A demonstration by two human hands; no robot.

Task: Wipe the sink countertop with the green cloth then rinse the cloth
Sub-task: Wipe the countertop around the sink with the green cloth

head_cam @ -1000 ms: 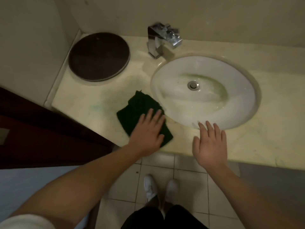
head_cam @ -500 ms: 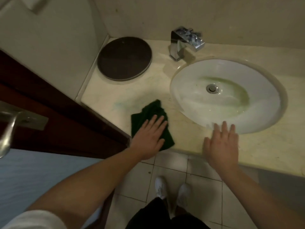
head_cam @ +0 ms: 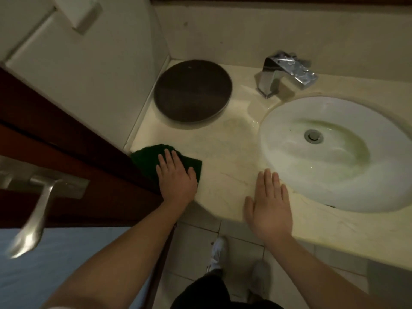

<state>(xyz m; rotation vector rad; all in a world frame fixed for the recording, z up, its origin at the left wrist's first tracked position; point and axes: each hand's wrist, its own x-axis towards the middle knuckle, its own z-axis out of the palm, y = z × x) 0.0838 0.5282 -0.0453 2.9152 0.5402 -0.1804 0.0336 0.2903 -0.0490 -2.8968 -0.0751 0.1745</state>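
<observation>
My left hand [head_cam: 176,177] lies flat, fingers straight, pressing the green cloth [head_cam: 145,160] on the countertop [head_cam: 225,152] at its front left corner, hard by the door [head_cam: 66,121] — a push leftward and I reckon it slides off the edge. My right hand [head_cam: 269,204] rests flat and empty beside the sink [head_cam: 289,181]. Pale marbled stone, a dim, cramped bathroom.

Left hand [head_cam: 176,177] flat on green cloth [head_cam: 145,159] at countertop [head_cam: 225,150] left corner; right hand [head_cam: 268,201] flat beside sink [head_cam: 289,121].
</observation>
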